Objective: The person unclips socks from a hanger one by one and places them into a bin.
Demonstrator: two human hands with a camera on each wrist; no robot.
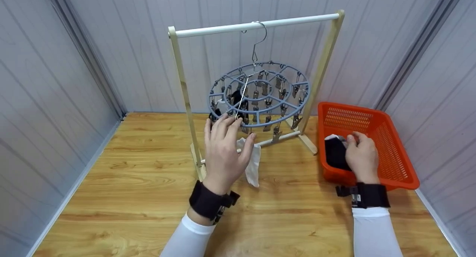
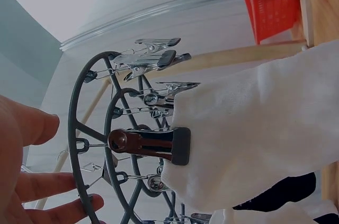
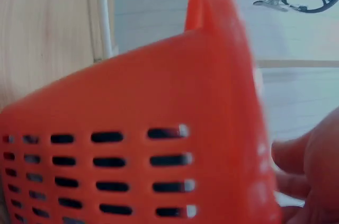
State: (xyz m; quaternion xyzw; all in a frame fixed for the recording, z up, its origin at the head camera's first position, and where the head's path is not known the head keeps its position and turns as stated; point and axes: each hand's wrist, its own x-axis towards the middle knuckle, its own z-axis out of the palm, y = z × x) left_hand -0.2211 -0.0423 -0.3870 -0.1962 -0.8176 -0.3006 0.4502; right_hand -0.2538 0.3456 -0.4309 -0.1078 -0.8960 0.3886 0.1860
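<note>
evidently the work in hand spans both sides: the left hand (image 1: 225, 151) has its fingers and thumb spread at the near left rim of the clip ring (image 1: 272, 89), fingertips seemingly touching it and pinching nothing that shows. the right hand (image 1: 362, 156) is over the orange basket (image 1: 394, 138) at the right, fingers bent beside a dark cloth (image 1: 337, 154); i cannot tell whether they pinch it. that cloth lies in the near left part of the basket, with something white and grey next to it.

a light left touch would serve best, since the ring hangs from one hook (image 1: 265, 32) and would probably swing under a push. on the right, one edge taken between thumb and fingertips should separate a single piece better than a grab at the bunch.

the ring looks like smooth blue-grey plastic, concentric hoops joined by spokes, with shiny metal clips dangling below. a brownish clip (image 2: 148, 142) bites the edge of a white cloth (image 2: 254, 123), soft, finely woven and hanging long. slotted plastic walls form the basket; pale wooden posts (image 1: 323, 63) carry a round white bar (image 1: 297, 21) above the wood-grained desk (image 1: 148, 197).
</note>
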